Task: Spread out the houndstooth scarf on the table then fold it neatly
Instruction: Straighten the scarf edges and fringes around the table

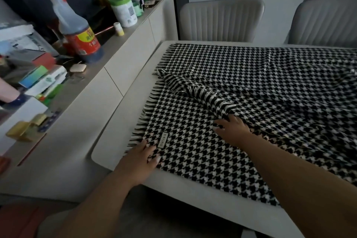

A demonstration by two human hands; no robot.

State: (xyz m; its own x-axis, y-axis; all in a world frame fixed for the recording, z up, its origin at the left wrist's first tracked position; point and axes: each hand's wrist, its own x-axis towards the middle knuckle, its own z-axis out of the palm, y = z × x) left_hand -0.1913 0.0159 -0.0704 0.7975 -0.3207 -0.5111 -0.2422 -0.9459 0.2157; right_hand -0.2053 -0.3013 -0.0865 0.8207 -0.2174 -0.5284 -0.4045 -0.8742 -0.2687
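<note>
head view: left hand (138,162) beside scarf (251,87) label (163,139), unreadable.

Black-and-white houndstooth scarf (260,87) lies spread across white table (123,121); fringed left edge near table's rim; one fringed corner folded back diag. over mid.

- A single view, from a camera worn on the person's head; it looks forward and steeply down over the near edge of the white table (202,197)
- It sits close; both forearms enter from the bottom edge, and the scarf (251,91) fills the middle and right
- Wide-angle lens; the sideboard (123,67) at left bends, and two chairs (222,19) stand at the far side
</note>
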